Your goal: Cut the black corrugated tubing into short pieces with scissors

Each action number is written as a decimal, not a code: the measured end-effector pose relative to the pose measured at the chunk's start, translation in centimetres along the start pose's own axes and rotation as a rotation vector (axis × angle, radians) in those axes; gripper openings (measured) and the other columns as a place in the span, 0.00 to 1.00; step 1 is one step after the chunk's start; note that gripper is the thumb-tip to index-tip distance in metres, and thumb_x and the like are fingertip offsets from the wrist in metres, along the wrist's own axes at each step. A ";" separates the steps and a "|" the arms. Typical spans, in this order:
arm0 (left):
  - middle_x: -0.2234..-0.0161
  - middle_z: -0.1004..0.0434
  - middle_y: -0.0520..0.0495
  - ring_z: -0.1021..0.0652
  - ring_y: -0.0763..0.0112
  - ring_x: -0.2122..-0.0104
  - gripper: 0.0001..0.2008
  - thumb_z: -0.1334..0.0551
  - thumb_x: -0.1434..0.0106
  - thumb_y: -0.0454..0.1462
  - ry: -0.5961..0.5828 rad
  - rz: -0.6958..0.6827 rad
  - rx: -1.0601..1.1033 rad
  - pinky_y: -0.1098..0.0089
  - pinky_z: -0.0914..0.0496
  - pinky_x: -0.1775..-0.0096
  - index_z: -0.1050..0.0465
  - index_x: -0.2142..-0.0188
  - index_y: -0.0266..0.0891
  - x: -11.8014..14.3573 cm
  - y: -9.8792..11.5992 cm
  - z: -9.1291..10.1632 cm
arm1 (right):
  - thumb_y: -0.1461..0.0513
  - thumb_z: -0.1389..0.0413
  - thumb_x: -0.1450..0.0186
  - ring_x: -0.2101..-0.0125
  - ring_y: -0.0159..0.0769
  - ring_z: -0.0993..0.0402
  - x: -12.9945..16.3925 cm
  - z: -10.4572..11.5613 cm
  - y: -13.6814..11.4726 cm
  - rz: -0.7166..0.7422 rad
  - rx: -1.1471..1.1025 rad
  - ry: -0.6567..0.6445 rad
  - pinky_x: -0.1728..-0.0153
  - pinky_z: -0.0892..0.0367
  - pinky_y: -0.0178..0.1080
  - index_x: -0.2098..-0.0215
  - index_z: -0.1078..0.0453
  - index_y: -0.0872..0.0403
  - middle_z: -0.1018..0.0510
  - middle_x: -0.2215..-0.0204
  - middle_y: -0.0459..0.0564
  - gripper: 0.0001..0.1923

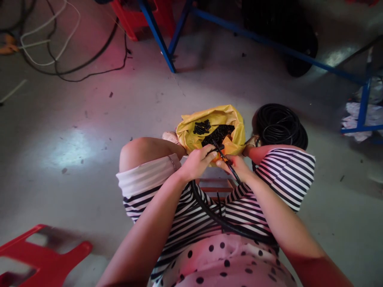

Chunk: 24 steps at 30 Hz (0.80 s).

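I sit low over a grey floor, knees apart, in a striped garment. My left hand (pixel 198 161) grips the end of a black corrugated tube (pixel 209 211) that runs back across my lap. My right hand (pixel 236 165) holds a thin black tool (pixel 228 162), probably scissors or cutters, against the tube's end. Both hands meet just above a yellow bag (pixel 230 121) on the floor between my feet. Several short black tube pieces (pixel 214 133) lie inside the bag.
A coil of black tubing (pixel 281 125) lies on the floor beside my right knee. A blue metal frame (pixel 161 44) stands ahead, with cables (pixel 60 52) at far left. A red plastic stool (pixel 38 255) is at lower left, and white rags (pixel 353 119) at right.
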State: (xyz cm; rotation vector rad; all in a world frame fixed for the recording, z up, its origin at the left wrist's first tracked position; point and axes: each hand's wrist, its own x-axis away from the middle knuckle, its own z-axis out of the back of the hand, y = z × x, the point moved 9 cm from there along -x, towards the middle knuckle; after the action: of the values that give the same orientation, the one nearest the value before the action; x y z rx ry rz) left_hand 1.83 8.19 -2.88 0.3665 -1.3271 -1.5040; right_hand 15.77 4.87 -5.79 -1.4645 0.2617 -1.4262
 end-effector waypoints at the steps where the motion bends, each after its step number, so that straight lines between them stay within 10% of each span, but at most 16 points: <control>1: 0.65 0.23 0.47 0.23 0.64 0.62 0.15 0.47 0.30 0.45 0.005 0.001 -0.001 0.64 0.30 0.54 0.27 0.58 0.39 0.0 -0.1 0.0 | 0.37 0.39 0.43 0.75 0.34 0.36 0.0 0.1 0.0 0.003 0.017 0.008 0.73 0.43 0.35 0.73 0.31 0.54 0.32 0.81 0.44 0.28; 9: 0.66 0.23 0.48 0.24 0.65 0.65 0.15 0.47 0.30 0.46 0.028 -0.010 0.018 0.65 0.30 0.58 0.27 0.58 0.40 0.1 0.0 0.4 | 0.37 0.38 0.45 0.78 0.33 0.39 0.0 0.9 0.1 -0.001 0.100 0.074 0.75 0.46 0.35 0.80 0.39 0.52 0.37 0.84 0.42 0.30; 16: 0.68 0.24 0.49 0.24 0.66 0.65 0.14 0.47 0.31 0.45 -0.060 -0.035 0.018 0.67 0.30 0.58 0.28 0.64 0.40 0.1 0.2 -0.7 | 0.41 0.35 0.45 0.70 0.36 0.31 0.0 0.4 -0.2 -0.003 0.076 0.004 0.69 0.38 0.36 0.64 0.30 0.53 0.26 0.72 0.46 0.26; 24: 0.67 0.25 0.49 0.26 0.67 0.66 0.14 0.47 0.31 0.45 0.020 -0.003 0.055 0.68 0.31 0.61 0.29 0.63 0.40 0.1 0.3 0.2 | 0.38 0.37 0.47 0.76 0.33 0.38 -0.3 1.7 0.2 -0.047 0.210 0.129 0.75 0.47 0.35 0.76 0.33 0.52 0.34 0.81 0.43 0.27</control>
State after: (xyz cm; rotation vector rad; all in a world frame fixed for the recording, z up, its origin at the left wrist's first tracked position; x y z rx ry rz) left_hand 1.80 8.23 -2.54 0.4177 -1.3544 -1.4651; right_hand 17.21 5.84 -5.74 -1.2175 0.1537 -1.5399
